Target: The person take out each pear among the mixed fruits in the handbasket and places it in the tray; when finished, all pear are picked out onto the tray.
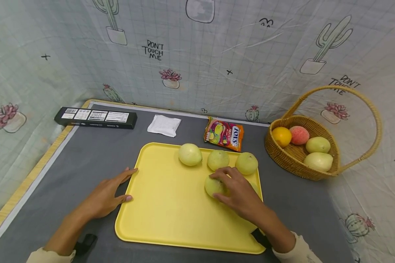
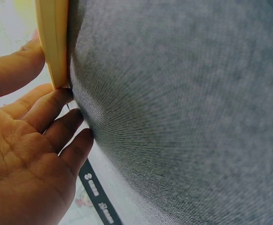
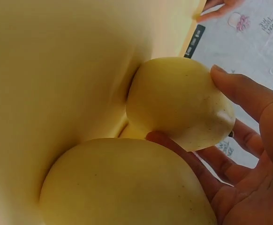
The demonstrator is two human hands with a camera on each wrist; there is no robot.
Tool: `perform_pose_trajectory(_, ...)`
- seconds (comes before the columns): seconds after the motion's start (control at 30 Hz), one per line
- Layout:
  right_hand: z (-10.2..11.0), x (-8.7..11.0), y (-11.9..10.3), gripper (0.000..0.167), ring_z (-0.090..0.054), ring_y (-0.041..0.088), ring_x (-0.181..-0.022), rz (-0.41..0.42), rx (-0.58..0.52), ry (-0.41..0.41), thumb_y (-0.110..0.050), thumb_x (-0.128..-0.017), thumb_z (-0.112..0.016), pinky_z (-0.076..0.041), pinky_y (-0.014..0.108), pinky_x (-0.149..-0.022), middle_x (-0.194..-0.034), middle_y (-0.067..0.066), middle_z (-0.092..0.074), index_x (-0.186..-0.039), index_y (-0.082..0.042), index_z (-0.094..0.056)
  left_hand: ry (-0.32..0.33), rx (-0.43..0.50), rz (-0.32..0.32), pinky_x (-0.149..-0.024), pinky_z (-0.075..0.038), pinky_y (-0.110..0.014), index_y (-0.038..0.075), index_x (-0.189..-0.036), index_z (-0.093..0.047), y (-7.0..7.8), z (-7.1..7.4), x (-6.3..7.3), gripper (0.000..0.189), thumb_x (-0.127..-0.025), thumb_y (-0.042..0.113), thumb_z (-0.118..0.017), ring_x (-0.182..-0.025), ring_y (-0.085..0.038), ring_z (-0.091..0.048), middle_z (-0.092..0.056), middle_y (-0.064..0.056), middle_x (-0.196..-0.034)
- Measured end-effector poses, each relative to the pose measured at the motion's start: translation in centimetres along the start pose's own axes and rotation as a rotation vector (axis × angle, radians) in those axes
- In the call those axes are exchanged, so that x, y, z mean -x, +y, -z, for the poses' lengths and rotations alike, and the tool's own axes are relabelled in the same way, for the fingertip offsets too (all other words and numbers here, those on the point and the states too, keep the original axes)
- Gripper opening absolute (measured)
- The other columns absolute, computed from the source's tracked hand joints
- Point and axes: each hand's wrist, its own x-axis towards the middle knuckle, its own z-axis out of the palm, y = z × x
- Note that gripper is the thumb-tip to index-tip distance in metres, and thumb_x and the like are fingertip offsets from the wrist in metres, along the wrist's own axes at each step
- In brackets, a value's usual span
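My right hand (image 1: 239, 190) grips a pale yellow-green round fruit (image 1: 213, 186) that sits on the right half of a yellow tray (image 1: 164, 204). In the right wrist view, thumb and fingers curve around this fruit (image 3: 174, 101), and a second fruit (image 3: 122, 183) lies close beside it, nearer the camera. That second one is mostly hidden behind the hand in the head view. Along the tray's far side lie three more pale fruits, the leftmost (image 1: 190, 154) pear-shaped. My left hand (image 1: 102, 199) touches the tray's left rim (image 2: 56, 47) with thumb and fingers extended.
A wicker basket (image 1: 283, 160) with a tall handle stands at the right, holding an orange fruit, a peach and two pale green fruits. Behind the tray lie a candy packet (image 1: 223, 133), a white packet (image 1: 164, 125) and a long black box (image 1: 95, 117).
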Motion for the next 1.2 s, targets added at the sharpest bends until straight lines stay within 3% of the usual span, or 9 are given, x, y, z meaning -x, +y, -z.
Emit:
perform_pose_trajectory(0.47,1.5,-0.3,0.3,0.061,-0.063,0.023,-0.126,0.005,0.052,-0.021,-0.035,-0.082,-0.094,-0.059,0.047,-0.098,-0.137,0.001,-0.066,-0.137,-0.022,-0.069,-0.002,0.015,0.000,-0.109,-0.044,-0.072,0.016,-0.164,-0.039,0.0,-0.1,-0.2,0.087,-0.090,0.023,-0.085,-0.148,-0.055,-0.044,-0.035,-0.031,-0.167)
perform_pose_trajectory(0.63,2.9,-0.4,1.1,0.060,-0.061,0.024,-0.129,0.005,-0.005,0.044,-0.037,-0.086,-0.091,-0.057,0.053,-0.101,-0.140,0.000,-0.066,-0.139,-0.023,-0.068,-0.005,0.016,0.001,-0.109,-0.044,-0.073,0.016,-0.164,-0.039,0.0,0.0,-0.2,0.088,-0.090,0.023,-0.085,-0.148,-0.055,-0.044,-0.035,-0.032,-0.167)
perform_pose_trajectory(0.8,4.7,-0.5,2.8,0.058,-0.060,0.026,-0.126,-0.009,0.005,0.139,-0.035,-0.088,-0.089,-0.054,0.057,-0.102,-0.139,0.003,-0.067,-0.140,-0.020,-0.067,-0.007,0.018,0.005,-0.108,-0.044,-0.073,0.016,-0.164,-0.039,0.1,0.0,-0.2,0.088,-0.090,0.023,-0.085,-0.147,-0.056,-0.044,-0.035,-0.032,-0.167)
perform_pose_trajectory(0.87,5.5,-0.3,3.4,0.058,-0.060,0.028,-0.126,-0.029,0.007,0.177,-0.032,-0.088,-0.089,-0.053,0.058,-0.103,-0.138,0.005,-0.067,-0.140,-0.018,-0.067,-0.009,0.012,0.005,-0.108,-0.044,-0.073,0.016,-0.164,-0.039,0.1,0.0,-0.3,0.088,-0.090,0.023,-0.085,-0.147,-0.056,-0.045,-0.035,-0.031,-0.168)
perform_pose_trajectory(1.03,7.6,0.6,5.0,0.059,-0.063,0.030,-0.118,-0.097,0.021,0.267,-0.023,-0.087,-0.091,-0.057,0.055,-0.092,-0.139,0.010,-0.067,-0.141,-0.015,-0.068,-0.019,0.002,0.000,-0.108,-0.045,-0.072,0.017,-0.164,-0.039,0.1,-0.1,-0.3,0.087,-0.091,0.025,-0.085,-0.147,-0.055,-0.046,-0.035,-0.030,-0.168)
perform_pose_trajectory(1.17,9.2,1.0,6.2,0.063,-0.062,0.034,-0.119,-0.148,0.021,0.323,-0.019,-0.085,-0.092,-0.055,0.055,-0.094,-0.139,0.014,-0.065,-0.143,-0.015,-0.066,-0.006,0.013,-0.007,-0.107,-0.045,-0.072,0.016,-0.164,-0.040,0.0,-0.1,-0.1,0.087,-0.090,0.023,-0.086,-0.146,-0.055,-0.046,-0.036,-0.031,-0.167)
perform_pose_trajectory(1.2,9.6,1.1,6.6,0.064,-0.061,0.034,-0.120,-0.165,0.018,0.336,-0.020,-0.085,-0.092,-0.055,0.051,-0.096,-0.138,0.014,-0.065,-0.143,-0.015,-0.065,-0.003,0.016,-0.008,-0.107,-0.045,-0.072,0.016,-0.163,-0.040,0.0,0.0,-0.1,0.087,-0.090,0.022,-0.086,-0.146,-0.055,-0.046,-0.036,-0.031,-0.167)
